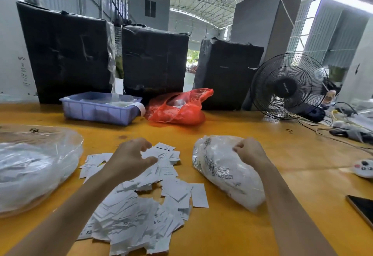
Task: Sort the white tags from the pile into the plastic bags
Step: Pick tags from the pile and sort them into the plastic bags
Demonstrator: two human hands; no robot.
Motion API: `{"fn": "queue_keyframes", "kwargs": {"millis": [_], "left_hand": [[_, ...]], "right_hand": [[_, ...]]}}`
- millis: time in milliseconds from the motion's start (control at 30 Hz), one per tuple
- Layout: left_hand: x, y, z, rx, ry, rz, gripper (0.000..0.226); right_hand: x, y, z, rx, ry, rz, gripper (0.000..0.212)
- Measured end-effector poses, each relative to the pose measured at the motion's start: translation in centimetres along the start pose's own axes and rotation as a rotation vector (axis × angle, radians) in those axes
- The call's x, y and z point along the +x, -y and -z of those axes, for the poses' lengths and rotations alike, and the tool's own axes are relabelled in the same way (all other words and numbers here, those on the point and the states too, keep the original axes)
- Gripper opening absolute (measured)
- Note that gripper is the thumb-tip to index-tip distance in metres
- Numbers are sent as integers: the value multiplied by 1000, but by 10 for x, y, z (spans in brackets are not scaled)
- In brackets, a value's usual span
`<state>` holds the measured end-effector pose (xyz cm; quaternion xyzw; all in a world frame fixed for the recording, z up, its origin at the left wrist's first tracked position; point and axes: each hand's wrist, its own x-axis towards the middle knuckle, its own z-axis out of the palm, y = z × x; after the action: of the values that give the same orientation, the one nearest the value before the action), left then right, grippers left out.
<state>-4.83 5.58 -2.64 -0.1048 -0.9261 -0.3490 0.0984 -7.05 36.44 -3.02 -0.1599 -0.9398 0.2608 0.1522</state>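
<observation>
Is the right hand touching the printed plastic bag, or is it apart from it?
Touching. The head view shows the right hand with its fingers curled into the top of the printed plastic bag.

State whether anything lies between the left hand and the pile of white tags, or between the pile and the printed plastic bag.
Nothing visible does. The left hand hovers right over the tag pile; only bare table separates it from the printed bag.

Three black-wrapped boxes (155, 61) stand along the table's (262, 154) far edge; blue tray (96, 112), red bag (177, 108), black fan (286, 86) before them; phone (363, 209) at right.
</observation>
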Motion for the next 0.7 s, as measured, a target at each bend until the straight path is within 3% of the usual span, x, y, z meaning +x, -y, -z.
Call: {"fn": "queue_keyframes", "kwargs": {"millis": [133,200,333,433,533,600,700], "left_hand": [[1,-1,-2,-30,11,8,40],[1,0,-3,-68,12,8,37],[2,-5,-5,-282,61,17,36],[0,-17,-2,-744,235,153,67],[-2,-22,4,-957,356,240,78],[-3,-20,7,-938,362,223,68],[-5,-14,6,-823,268,220,33]], "right_hand": [[-2,13,15,132,-157,125,14],[-8,23,19,311,-143,154,10],[-32,56,25,856,227,129,13],[-50,85,12,849,448,191,23],[-65,103,-6,774,521,272,19],[-70,108,-15,763,543,303,17],[-72,108,-24,771,566,279,15]]}}
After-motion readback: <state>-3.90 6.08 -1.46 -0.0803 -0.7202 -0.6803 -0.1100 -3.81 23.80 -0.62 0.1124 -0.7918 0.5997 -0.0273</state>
